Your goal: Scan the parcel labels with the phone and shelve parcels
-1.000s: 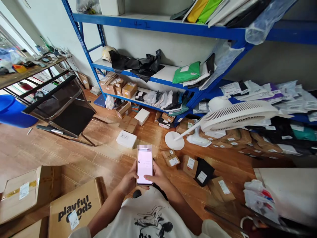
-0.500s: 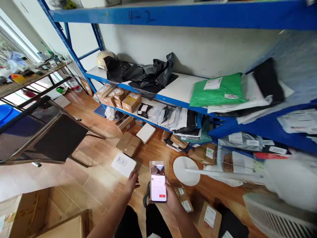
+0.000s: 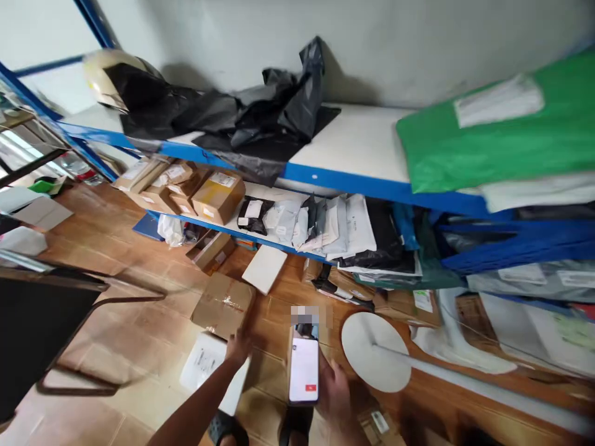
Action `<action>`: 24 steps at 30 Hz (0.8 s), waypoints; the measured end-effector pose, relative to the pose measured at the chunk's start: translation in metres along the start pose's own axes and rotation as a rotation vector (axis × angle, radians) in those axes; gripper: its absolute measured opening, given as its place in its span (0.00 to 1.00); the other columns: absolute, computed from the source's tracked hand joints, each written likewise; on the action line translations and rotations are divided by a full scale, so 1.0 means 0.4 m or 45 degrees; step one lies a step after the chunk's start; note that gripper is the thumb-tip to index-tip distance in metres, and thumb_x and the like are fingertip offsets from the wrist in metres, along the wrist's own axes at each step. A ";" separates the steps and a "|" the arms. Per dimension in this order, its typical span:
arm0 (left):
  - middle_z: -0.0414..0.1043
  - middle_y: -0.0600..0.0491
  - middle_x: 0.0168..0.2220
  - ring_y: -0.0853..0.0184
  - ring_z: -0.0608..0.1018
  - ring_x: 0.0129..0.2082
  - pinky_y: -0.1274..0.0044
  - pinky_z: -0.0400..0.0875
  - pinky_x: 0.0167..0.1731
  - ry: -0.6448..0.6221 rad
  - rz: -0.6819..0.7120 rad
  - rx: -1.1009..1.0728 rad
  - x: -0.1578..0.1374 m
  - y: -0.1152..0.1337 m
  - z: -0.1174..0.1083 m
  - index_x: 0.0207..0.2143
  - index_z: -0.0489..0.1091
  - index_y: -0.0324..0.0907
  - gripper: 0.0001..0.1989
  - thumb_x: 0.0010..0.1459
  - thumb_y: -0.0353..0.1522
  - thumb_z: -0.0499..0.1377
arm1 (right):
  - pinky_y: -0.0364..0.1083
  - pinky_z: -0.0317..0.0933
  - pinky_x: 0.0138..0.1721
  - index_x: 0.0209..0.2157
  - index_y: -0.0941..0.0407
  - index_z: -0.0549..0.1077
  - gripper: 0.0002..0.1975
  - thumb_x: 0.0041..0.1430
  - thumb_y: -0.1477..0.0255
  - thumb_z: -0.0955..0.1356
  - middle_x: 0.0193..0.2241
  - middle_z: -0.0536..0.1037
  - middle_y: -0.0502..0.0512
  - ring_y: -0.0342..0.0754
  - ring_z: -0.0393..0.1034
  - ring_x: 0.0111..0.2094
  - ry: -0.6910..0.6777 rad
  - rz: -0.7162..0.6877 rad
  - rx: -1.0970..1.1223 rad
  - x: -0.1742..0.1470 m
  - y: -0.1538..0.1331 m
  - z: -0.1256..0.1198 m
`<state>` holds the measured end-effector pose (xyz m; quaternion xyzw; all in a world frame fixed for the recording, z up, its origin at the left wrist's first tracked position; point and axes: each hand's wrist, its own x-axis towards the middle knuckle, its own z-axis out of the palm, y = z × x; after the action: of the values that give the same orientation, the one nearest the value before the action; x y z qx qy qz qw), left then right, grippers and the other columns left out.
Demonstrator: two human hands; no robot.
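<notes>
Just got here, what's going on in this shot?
A person stands over the floor in front of a blue rack. The right hand holds a phone, screen lit and facing up. The left hand is at a white box on the floor; whether it touches it is unclear. A brown cardboard box sits just beyond, and parcels line the lower shelf.

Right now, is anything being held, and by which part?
The right hand holds the smartphone by its right side; whether the left hand grips anything is unclear.
</notes>
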<state>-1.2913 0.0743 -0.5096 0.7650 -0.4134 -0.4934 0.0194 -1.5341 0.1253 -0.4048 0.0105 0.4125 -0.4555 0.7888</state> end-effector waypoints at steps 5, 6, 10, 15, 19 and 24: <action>0.57 0.28 0.61 0.43 0.62 0.63 0.59 0.55 0.59 0.150 0.090 0.407 0.298 -0.078 0.101 0.61 0.58 0.30 0.31 0.57 0.35 0.56 | 0.68 0.61 0.52 0.45 0.53 0.77 0.33 0.52 0.43 0.61 0.48 0.80 0.65 0.66 0.72 0.52 -0.267 0.107 0.105 0.313 0.092 -0.106; 0.55 0.26 0.62 0.43 0.61 0.63 0.59 0.55 0.59 0.174 0.133 0.464 0.359 -0.081 0.122 0.61 0.57 0.29 0.31 0.58 0.35 0.55 | 0.66 0.61 0.53 0.45 0.54 0.77 0.32 0.52 0.44 0.63 0.47 0.81 0.65 0.64 0.73 0.51 -0.293 0.128 0.134 0.368 0.112 -0.142; 0.45 0.26 0.67 0.43 0.51 0.68 0.58 0.51 0.61 0.301 0.355 0.622 0.618 -0.046 0.206 0.64 0.53 0.29 0.34 0.61 0.41 0.53 | 0.59 0.66 0.49 0.42 0.58 0.78 0.25 0.54 0.52 0.67 0.38 0.84 0.61 0.57 0.78 0.40 -0.221 0.205 0.163 0.552 0.191 -0.370; 0.48 0.25 0.67 0.39 0.51 0.68 0.54 0.41 0.64 0.418 0.233 0.749 0.875 0.029 0.251 0.68 0.43 0.30 0.59 0.47 0.58 0.60 | 0.53 0.68 0.46 0.44 0.62 0.78 0.22 0.55 0.59 0.70 0.41 0.84 0.62 0.54 0.79 0.42 -0.172 0.219 0.054 0.713 0.228 -0.680; 0.55 0.28 0.64 0.41 0.62 0.63 0.57 0.55 0.61 0.396 0.144 0.692 0.920 0.044 0.249 0.68 0.44 0.33 0.68 0.34 0.57 0.69 | 0.54 0.68 0.48 0.47 0.60 0.77 0.21 0.58 0.59 0.68 0.46 0.82 0.62 0.54 0.79 0.44 -0.188 0.103 0.092 0.784 0.214 -0.769; 0.58 0.37 0.62 0.47 0.61 0.61 0.57 0.50 0.63 0.545 0.234 0.642 0.804 0.066 0.368 0.65 0.54 0.37 0.58 0.34 0.48 0.73 | 0.54 0.71 0.46 0.48 0.55 0.76 0.20 0.60 0.59 0.65 0.47 0.82 0.59 0.53 0.79 0.43 -0.031 -0.153 0.144 0.810 0.184 -0.746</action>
<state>-1.3660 -0.0970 -0.8110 0.7914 -0.5763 -0.1999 -0.0397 -1.5924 0.0553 -0.8421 0.0249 0.3764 -0.5247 0.7632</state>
